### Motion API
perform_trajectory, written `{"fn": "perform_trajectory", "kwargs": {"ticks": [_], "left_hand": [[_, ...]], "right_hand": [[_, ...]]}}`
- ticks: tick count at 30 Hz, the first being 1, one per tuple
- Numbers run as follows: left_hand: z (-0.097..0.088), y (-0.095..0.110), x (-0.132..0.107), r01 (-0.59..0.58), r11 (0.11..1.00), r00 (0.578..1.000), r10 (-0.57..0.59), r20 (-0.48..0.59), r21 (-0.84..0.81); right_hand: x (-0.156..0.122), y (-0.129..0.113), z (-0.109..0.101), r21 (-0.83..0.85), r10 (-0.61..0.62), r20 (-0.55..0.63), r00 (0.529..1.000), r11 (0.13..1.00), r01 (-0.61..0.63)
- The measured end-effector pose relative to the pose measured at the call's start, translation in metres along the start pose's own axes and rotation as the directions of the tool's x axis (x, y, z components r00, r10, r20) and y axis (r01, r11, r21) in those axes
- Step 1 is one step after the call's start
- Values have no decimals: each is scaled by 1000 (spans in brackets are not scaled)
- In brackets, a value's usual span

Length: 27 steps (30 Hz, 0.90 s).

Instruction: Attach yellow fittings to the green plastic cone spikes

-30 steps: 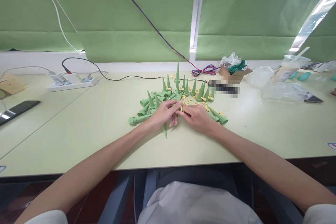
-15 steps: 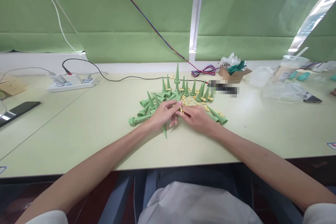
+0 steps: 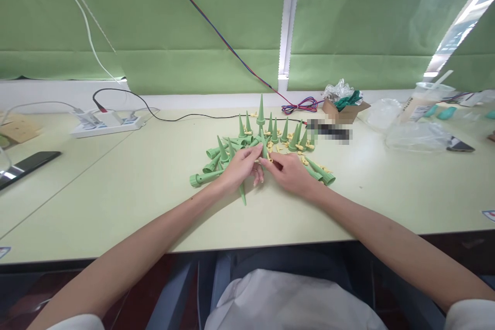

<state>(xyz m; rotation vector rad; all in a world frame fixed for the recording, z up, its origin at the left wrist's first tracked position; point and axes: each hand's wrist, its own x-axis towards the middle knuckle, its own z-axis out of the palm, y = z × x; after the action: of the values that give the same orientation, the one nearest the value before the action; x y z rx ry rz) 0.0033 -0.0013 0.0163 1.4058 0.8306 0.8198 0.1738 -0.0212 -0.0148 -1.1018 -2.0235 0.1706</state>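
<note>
My left hand (image 3: 240,166) is closed on a green watering spike (image 3: 264,145), its thumb and forefinger pinching the side of the cone. From the other side, my right hand (image 3: 291,171) grips a small yellow valve (image 3: 270,160) at the spike, with thumb and fingers drawn together. How far the valve sits in the spike is hidden by the fingers. Around both hands lie several more green spikes (image 3: 207,177), some standing point up and others on their sides. Loose yellow valves (image 3: 327,168) are scattered among them.
A power strip (image 3: 108,125) and a phone (image 3: 29,167) lie at the left. Toward the back right are coiled wires (image 3: 303,105), a small cardboard box (image 3: 344,112) and a drink cup (image 3: 419,105). The table's front edge (image 3: 255,247) runs before my lap.
The held spike has turned more upright between my hands. My left fingertips have shifted slightly left along it, and the right thumb now sits closer to the spike.
</note>
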Motion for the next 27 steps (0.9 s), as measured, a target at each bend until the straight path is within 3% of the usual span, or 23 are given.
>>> {"fn": "perform_trajectory", "kwargs": {"ticks": [5,12,18,27], "left_hand": [[1,4,-2,-26,997,1000,27,-15,77],[0,3,-2,-64,970,996,77,-48,235],[0,0,-4,-51,934,985,105,-135,355],[4,-3,-9,-146,724,982,187,12,674]], "right_hand": [[4,4,1,108,114,-50,992,988,-108],[5,6,2,101,128,-10,992,987,-126],[8,5,-5,86,156,-72,985,985,-150],[12,18,-11,-4,184,-218,958,982,-190]]}}
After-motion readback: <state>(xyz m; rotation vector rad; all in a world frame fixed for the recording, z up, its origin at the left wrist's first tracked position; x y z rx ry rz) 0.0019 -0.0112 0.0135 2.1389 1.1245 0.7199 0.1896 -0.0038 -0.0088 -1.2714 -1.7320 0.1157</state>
